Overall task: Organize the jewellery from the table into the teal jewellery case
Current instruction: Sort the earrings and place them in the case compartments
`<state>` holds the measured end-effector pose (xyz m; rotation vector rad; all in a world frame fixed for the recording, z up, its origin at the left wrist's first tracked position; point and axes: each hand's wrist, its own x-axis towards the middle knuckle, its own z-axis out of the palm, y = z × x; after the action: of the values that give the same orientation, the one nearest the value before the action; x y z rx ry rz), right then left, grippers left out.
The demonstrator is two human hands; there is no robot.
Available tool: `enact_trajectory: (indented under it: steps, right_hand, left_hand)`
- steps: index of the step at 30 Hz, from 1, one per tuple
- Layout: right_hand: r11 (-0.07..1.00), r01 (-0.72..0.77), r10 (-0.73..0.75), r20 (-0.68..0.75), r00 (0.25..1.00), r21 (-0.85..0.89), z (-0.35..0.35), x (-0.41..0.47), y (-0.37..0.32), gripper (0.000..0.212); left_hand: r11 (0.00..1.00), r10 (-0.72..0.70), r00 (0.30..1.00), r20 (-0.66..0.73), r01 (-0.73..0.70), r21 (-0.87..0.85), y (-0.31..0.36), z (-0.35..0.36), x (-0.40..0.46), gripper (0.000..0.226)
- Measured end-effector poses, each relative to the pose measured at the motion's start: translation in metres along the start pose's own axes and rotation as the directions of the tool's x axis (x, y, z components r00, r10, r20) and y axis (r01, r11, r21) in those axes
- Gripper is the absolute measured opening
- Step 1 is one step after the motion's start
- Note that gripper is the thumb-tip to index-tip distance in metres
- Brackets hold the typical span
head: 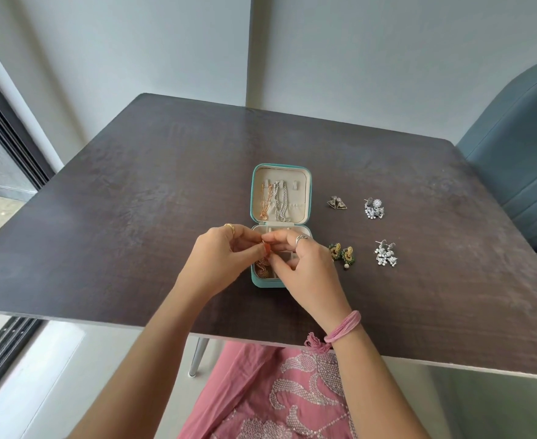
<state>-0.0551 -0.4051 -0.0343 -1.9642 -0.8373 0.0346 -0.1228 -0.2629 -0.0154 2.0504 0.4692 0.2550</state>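
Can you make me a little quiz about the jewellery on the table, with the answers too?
1. How many pairs of earrings lie on the table, outside the case?
2. True or false: two chains hang in the lid of the case.
3. What do the hands hold? A) a small earring over the case B) a spoon C) nothing

Key:
1. Four: the triangle pair, the silver flower pair, the green and gold pair, the silver and pearl pair.
2. True: the rose chain and the silver chain.
3. A: the left hand and the right hand pinch the earring.
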Motion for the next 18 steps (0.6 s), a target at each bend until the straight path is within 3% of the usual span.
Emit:
enact_trajectory:
  steps: [10, 18]
  right_hand:
    - [1.0, 0.002, -0.002, 0.12, 0.993, -0.007, -0.008, 0.0, -0.006, 0.028]
    - [0.997, -0.038, 0.02, 0.261, 0.965, 0.062, -0.015, 0.001, -0.006, 0.037]
  left_hand:
    - [0.984, 0.005, 1.0, -0.016, -0.003, 0.177, 0.001, -0.004, -0.009, 0.003]
    - [0.995, -0.022, 0.998, -0.055, 0.028, 0.093, -0.002, -0.004, -0.016, 0.008]
